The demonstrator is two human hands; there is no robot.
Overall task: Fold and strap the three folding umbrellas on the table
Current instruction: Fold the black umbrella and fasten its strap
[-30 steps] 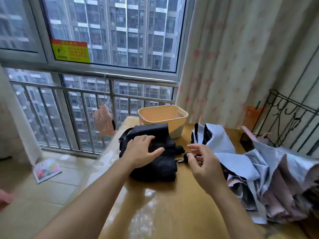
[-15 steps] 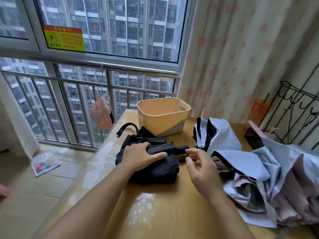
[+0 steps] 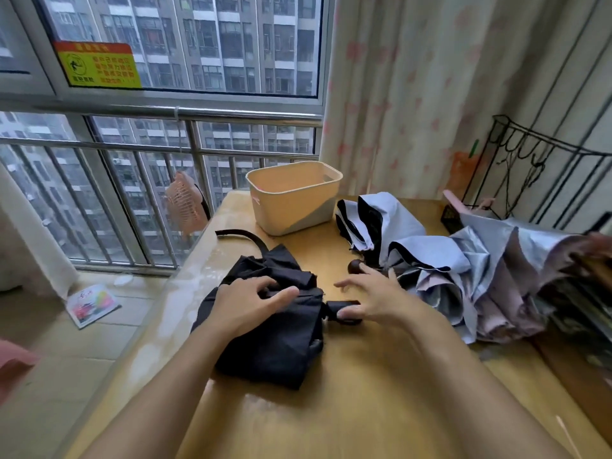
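Fingers of the left hand are pressing down, partly curled, into the bunched cloth of the black umbrella, which is lying at the middle of the bench. Whether they are pinching a fold cannot be told. The right hand is hovering spread over the black handle, its thumb touching it and the other fingers loose, gripping nothing; the hand is covering part of the handle. A dark strap is curling out from the far side of the cloth. To the right, pale blue and pink umbrellas are lying unfolded in 1 tangled heap, running out of view at the right edge. A dark round knob is showing beside the heap. A cream basket is standing behind.
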